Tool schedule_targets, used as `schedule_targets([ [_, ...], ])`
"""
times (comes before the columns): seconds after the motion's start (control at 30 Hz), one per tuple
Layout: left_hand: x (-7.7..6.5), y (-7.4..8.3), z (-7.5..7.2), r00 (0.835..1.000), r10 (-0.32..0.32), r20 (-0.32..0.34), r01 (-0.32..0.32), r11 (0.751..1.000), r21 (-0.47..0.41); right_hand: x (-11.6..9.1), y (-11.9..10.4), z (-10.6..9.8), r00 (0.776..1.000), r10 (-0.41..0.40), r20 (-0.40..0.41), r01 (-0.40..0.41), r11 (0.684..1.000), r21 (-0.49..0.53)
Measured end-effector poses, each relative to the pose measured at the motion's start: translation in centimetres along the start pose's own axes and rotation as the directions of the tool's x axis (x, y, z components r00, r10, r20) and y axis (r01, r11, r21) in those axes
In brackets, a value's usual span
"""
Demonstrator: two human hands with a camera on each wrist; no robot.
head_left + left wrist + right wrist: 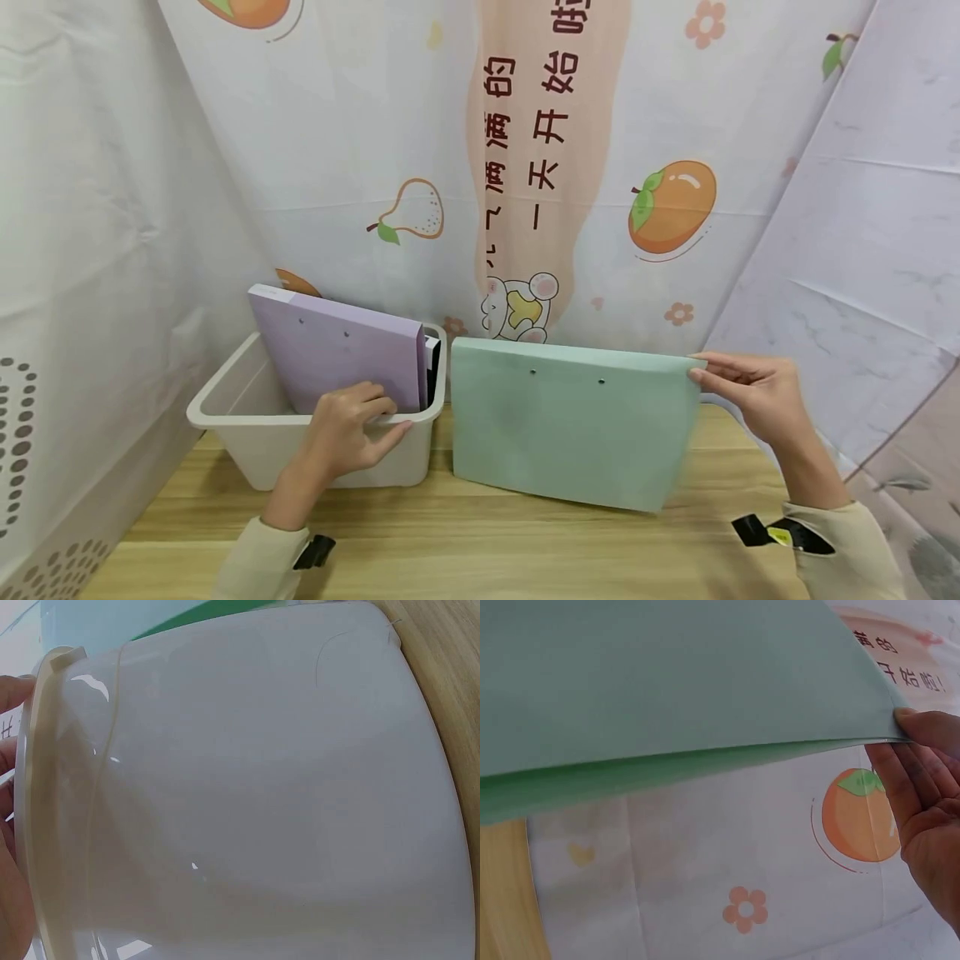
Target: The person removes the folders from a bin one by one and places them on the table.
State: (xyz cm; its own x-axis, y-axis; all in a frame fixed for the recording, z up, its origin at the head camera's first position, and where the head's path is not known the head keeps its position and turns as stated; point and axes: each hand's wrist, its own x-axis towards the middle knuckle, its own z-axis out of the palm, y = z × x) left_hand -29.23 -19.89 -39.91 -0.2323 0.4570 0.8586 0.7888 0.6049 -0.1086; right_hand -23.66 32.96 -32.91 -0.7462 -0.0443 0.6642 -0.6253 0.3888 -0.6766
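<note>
My right hand (pixel 765 398) pinches the upper right corner of a pale green file folder (pixel 570 429), thumb on the near face. The folder stands on its long side, just right of a white plastic bin (pixel 262 450), with two metal rivets near its top. In the right wrist view the folder's lower edges part slightly, showing a darker green inside. My left hand (pixel 347 429) grips the bin's front rim, fingers over the edge and thumb outside. A purple file folder (pixel 337 350) leans upright in the bin, close behind those fingers.
Behind the purple folder, a black and white item (pixel 432 360) shows at the bin's right end. The wooden table (pixel 510 550) runs back to a printed fabric curtain (pixel 337 108). A white perforated panel (pixel 22 467) stands at the left edge.
</note>
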Motion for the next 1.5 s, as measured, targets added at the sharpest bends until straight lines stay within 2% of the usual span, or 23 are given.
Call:
schedule_targets([
  [0.1,0.0,0.0,0.1,1.0,-0.006,-0.003,0.006,1.0,-0.002,0.0,0.0,0.3,0.999,0.016,0.033,-0.011,0.991,-0.132],
  [0.2,0.1,0.0,0.1,1.0,-0.003,-0.005,0.003,1.0,-0.004,0.0,0.2,0.3,0.997,0.028,0.076,-0.013,0.981,-0.191],
  [0.33,0.1,-0.1,0.0,1.0,0.005,-0.005,-0.005,1.0,0.002,-0.1,0.5,0.3,0.993,0.042,0.106,-0.025,0.987,-0.16],
  [0.57,0.1,-0.3,-0.2,1.0,0.001,-0.002,-0.001,1.0,0.017,-0.1,0.3,0.5,0.989,0.078,0.123,-0.057,0.984,-0.17],
  [0.7,0.0,-0.4,-0.3,1.0,0.002,-0.001,-0.002,1.0,0.012,0.0,0.3,0.4,0.982,0.093,0.166,-0.067,0.985,-0.158],
  [1.0,0.2,-0.3,-0.2,1.0,-0.006,0.002,0.006,1.0,0.003,0.4,0.4,0.2,0.941,0.098,0.324,-0.059,0.99,-0.128],
  [1.2,0.2,-0.2,-0.2,1.0,-0.009,0.001,0.009,1.0,0.003,0.8,0.1,0.2,0.943,0.11,0.313,-0.077,0.99,-0.118],
  [1.4,0.1,-0.1,-0.1,1.0,-0.014,0.003,0.014,1.0,-0.005,1.0,-0.1,0.4,0.957,0.073,0.28,-0.042,0.992,-0.117],
  [1.5,0.1,-0.1,0.1,1.0,-0.01,0.01,0.01,1.0,-0.008,0.9,0.2,0.4,0.966,0.072,0.249,-0.049,0.994,-0.095],
])
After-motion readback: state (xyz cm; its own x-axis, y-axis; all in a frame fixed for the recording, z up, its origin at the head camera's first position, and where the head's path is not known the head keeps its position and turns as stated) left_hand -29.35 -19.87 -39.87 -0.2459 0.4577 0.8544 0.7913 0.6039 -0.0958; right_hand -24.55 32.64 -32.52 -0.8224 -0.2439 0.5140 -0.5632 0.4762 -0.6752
